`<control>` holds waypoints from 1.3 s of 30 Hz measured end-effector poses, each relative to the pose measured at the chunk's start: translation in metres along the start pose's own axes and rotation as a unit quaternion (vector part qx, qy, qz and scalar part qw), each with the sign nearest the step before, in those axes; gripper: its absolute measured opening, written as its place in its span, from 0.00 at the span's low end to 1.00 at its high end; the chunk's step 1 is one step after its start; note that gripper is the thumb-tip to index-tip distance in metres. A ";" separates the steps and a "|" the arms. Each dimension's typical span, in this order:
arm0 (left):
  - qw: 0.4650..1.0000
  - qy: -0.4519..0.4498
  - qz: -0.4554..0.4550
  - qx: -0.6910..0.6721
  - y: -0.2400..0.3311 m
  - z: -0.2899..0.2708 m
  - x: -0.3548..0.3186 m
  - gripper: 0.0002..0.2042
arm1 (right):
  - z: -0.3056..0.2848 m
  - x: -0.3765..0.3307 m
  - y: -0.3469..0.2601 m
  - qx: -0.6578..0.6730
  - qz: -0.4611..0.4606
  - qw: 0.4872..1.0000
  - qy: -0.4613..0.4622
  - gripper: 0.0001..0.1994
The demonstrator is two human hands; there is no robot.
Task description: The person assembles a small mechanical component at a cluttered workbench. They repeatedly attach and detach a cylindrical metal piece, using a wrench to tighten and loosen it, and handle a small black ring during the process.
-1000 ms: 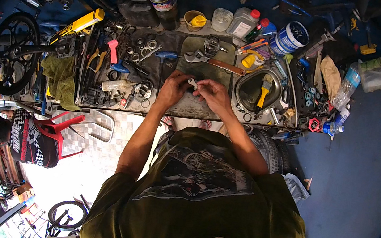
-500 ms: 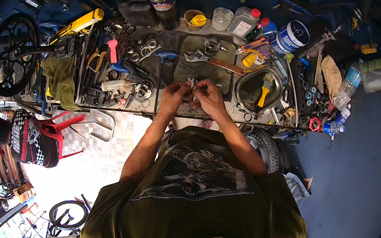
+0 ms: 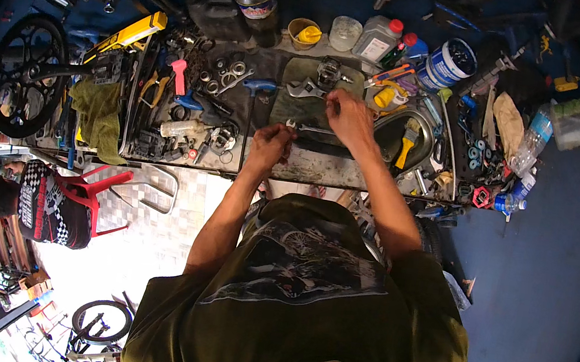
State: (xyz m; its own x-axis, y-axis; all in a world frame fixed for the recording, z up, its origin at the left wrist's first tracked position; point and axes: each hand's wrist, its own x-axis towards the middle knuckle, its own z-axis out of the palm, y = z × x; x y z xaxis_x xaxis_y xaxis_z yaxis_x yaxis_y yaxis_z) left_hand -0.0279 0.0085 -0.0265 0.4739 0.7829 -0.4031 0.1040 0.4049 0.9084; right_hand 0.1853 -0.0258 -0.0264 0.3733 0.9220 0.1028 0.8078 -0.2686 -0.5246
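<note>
My left hand (image 3: 270, 144) is closed over the bench's front part, fingertips pinched together; whatever they hold is too small or hidden to make out. Just beyond them lies a slim silver open-end wrench (image 3: 314, 130). Farther right, my right hand (image 3: 351, 122) has its fingers closed over the handle of an adjustable wrench (image 3: 306, 89), whose metal jaw shows to the left; the hand hides the handle. Behind it a metal bicycle pedal (image 3: 329, 72) sits on a greenish mat (image 3: 287, 112).
To the right stands a metal tray (image 3: 423, 128) with a yellow-handled brush (image 3: 406, 146). A blue-handled tool (image 3: 259, 85) and metal rings lie left of the mat. Bottles and a white-and-blue bucket (image 3: 449, 64) line the back. A person (image 3: 52, 204) sits at lower left.
My hands have parted. The right one has moved right and away from me onto the adjustable wrench's handle; the left one has dropped slightly toward me. The view has shifted a little.
</note>
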 end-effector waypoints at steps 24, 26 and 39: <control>0.965 -0.054 0.168 0.192 -0.035 -0.035 0.037 0.10 | -0.056 0.054 0.001 0.295 0.012 0.893 -0.339 0.20; 0.952 -0.056 0.213 0.212 -0.039 -0.037 0.042 0.10 | -0.058 0.055 0.003 0.244 0.025 0.881 -0.404 0.20; 0.941 -0.102 0.173 0.271 -0.014 -0.039 0.041 0.11 | -0.036 0.074 0.007 0.069 -0.061 0.847 -0.524 0.28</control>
State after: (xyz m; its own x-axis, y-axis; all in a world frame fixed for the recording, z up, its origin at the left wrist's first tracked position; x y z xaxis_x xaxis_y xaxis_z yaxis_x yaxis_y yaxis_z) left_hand -0.0440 0.0532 -0.0601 0.7139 0.6940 -0.0932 0.3177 -0.2024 0.9264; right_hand 0.2351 0.0308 0.0086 -0.3773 0.7004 -0.6058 0.7237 -0.1851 -0.6648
